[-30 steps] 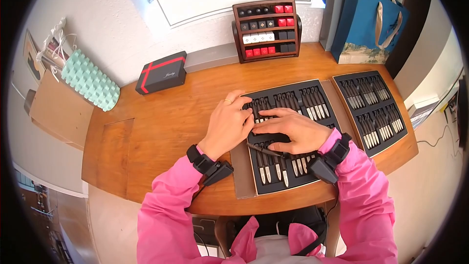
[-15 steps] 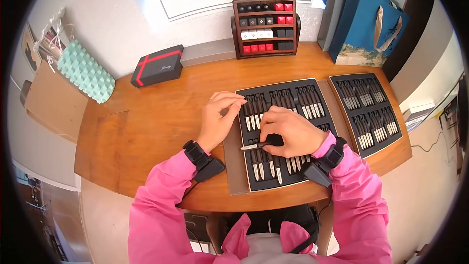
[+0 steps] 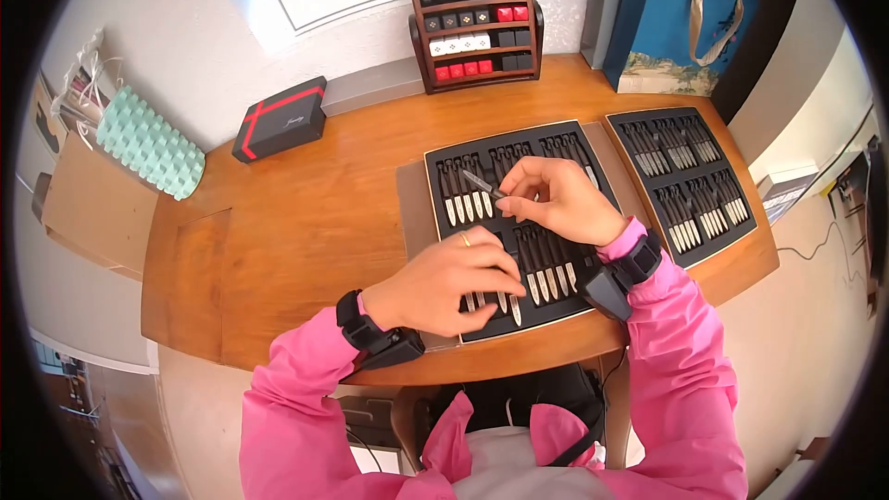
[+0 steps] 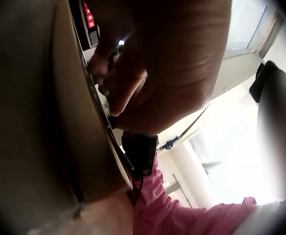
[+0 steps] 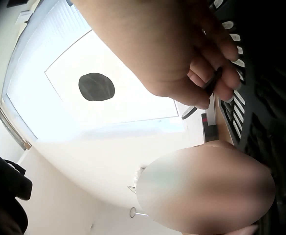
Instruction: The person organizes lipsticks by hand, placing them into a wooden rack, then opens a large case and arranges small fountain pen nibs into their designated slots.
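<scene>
Between thumb and fingers, my right hand [image 3: 565, 202] pinches a slim dark piece with a silvery end [image 3: 480, 181], tilted above the upper part of the near tray [image 3: 428, 187]. The same dark piece [image 5: 213, 82] shows between the fingertips in the right wrist view. My left hand [image 3: 447, 285], fingers apart and loosely bent, is over the tray's lower-left compartment and covers part of its pieces. Pale-tipped pieces [image 3: 551, 280] stand in rows beside it. In the left wrist view, the fingers of my left hand [image 4: 157, 63] are low at the tray's edge; their contact is unclear.
A second filled tray [image 3: 690, 187] lies to the right. At the back stand a wooden rack [image 3: 477, 28] of small boxes and a blue bag [image 3: 676, 23]. A black box with red ribbon [image 3: 282, 120] and a mint-green textured container [image 3: 151, 143] are at left.
My right hand has carried the pinched piece away from me and turned its silvery end up-left. My left hand has come from the upper-left edge toward the lower-left compartment. The head view has shifted.
</scene>
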Demonstrator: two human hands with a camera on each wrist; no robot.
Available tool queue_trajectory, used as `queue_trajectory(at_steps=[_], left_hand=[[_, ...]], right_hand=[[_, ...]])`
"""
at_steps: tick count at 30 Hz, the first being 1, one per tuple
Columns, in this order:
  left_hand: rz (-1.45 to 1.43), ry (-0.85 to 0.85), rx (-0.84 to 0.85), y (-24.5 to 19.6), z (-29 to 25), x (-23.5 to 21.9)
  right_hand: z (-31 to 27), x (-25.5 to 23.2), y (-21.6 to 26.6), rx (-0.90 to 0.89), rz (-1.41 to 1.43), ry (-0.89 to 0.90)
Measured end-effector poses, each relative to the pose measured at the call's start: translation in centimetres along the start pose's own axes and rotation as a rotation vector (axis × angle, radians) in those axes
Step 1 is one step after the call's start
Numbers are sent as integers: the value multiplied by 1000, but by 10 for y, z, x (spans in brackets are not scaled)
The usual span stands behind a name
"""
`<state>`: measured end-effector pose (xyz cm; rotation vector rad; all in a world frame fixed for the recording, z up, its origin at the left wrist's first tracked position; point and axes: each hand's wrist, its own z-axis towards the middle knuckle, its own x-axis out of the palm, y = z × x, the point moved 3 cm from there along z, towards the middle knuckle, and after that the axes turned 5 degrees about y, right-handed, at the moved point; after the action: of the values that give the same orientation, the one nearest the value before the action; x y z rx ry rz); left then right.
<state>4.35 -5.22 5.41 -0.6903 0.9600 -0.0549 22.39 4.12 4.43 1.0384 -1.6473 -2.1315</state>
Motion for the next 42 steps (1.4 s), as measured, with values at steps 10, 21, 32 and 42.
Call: queue_trajectory(at_steps=[10, 21, 32, 42], left_hand=[[198, 176, 34, -22, 4, 7], [201, 185, 131, -27, -1, 16], [567, -218, 233, -30, -5, 3], [462, -88, 147, -21, -11, 20]], right_hand=[[0, 2, -3, -48, -31, -23], [0, 2, -4, -70, -27, -19], [1, 1, -1, -51, -22, -23], [-1, 4, -1, -68, -21, 16]])
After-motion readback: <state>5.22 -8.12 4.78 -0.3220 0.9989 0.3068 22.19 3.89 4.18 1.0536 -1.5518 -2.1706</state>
